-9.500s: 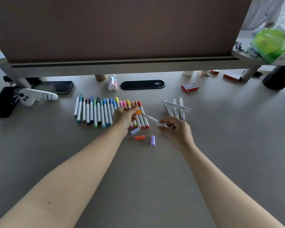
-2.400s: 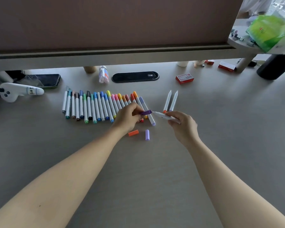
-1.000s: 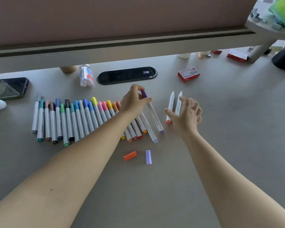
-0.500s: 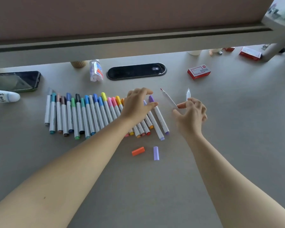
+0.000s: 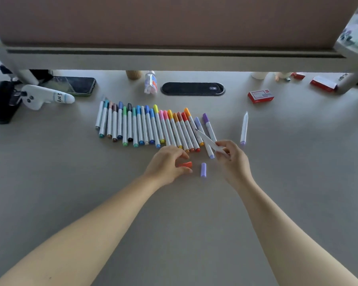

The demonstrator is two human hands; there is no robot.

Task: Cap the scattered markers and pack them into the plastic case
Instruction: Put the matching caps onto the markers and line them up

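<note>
An uncapped white marker (image 5: 210, 142) is pinched in the right hand (image 5: 232, 159), its long axis slanting up-left. The orange cap (image 5: 186, 164) is being closed on by the left hand (image 5: 167, 164), fingers curled around it; contact cannot be told. The lilac cap (image 5: 203, 169) lies between the hands.

Smooth matt table (image 5: 298, 182), glossy plastic markers (image 5: 145, 124), glossy black phone (image 5: 74, 85), red cardboard box (image 5: 260, 96).

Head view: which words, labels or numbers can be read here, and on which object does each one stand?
"Hoo $", roughly, handwritten on the white controller.
Red box: white label, print too small to read.
Small bottle: coloured label, blurred.
Black oval plate: small mark, unreadable.
Markers: no readable print.
</note>
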